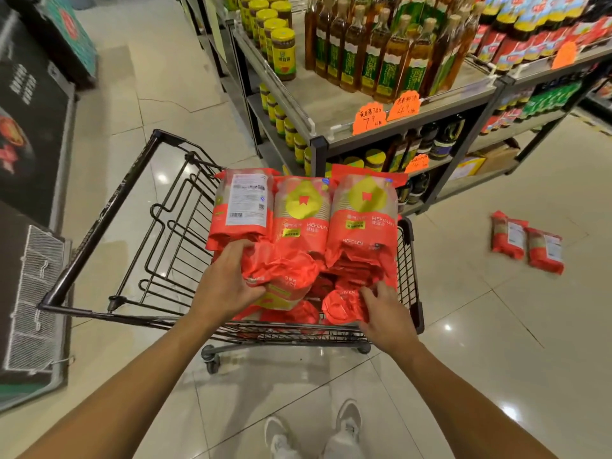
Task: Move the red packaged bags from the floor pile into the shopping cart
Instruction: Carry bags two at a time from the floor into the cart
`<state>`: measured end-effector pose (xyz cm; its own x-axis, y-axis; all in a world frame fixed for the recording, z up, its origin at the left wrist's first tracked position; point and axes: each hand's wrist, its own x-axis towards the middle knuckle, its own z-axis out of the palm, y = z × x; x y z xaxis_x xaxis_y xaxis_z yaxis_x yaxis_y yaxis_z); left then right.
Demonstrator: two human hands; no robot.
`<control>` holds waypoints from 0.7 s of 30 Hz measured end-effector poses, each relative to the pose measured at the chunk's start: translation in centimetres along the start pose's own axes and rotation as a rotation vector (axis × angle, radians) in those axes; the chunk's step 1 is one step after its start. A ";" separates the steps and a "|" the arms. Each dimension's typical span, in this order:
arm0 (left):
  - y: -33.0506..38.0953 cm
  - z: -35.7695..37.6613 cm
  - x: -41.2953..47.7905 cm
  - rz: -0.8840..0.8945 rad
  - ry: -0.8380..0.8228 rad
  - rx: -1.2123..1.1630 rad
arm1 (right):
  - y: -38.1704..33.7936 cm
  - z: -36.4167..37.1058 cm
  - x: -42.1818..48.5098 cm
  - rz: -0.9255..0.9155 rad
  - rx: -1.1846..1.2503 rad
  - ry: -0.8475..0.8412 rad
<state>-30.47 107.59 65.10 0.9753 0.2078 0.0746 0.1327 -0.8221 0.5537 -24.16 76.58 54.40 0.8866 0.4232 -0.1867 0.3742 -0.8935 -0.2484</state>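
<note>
While two red bags (526, 243) lie on the floor (463, 276), you settle the rest in the cart (109, 210): your left hand (228, 276) grasps one bag (284, 273), your right hand (385, 309) rests, grip released, on a second bag (342, 306).

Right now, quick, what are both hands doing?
Left hand: grips a red packaged bag in the shopping cart.
Right hand: fingers lie on another red bag; gripping or not, cannot tell.

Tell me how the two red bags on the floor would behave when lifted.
The floor bags are probably floppy: similar bags in the cart crumple under the left hand. Lying flat, they should not roll. Their glossy film may feel slippery.
</note>
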 end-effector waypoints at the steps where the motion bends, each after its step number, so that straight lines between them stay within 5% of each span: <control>1: 0.1 0.2 0.0 -0.006 0.000 0.001 | -0.1 0.2 0.2 0.007 -0.034 -0.020; 15: -1.0 1.1 -0.7 -0.063 0.033 0.014 | 0.2 2.7 1.4 0.049 -0.205 -0.383; 21: -0.9 -0.1 -1.1 -0.066 0.056 0.012 | -2.2 -0.8 1.9 -0.063 -0.081 -0.257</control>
<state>-31.71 108.15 64.60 0.9529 0.2911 0.0848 0.1992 -0.8119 0.5488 -23.09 79.17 55.37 0.7668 0.4930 -0.4110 0.4559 -0.8691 -0.1919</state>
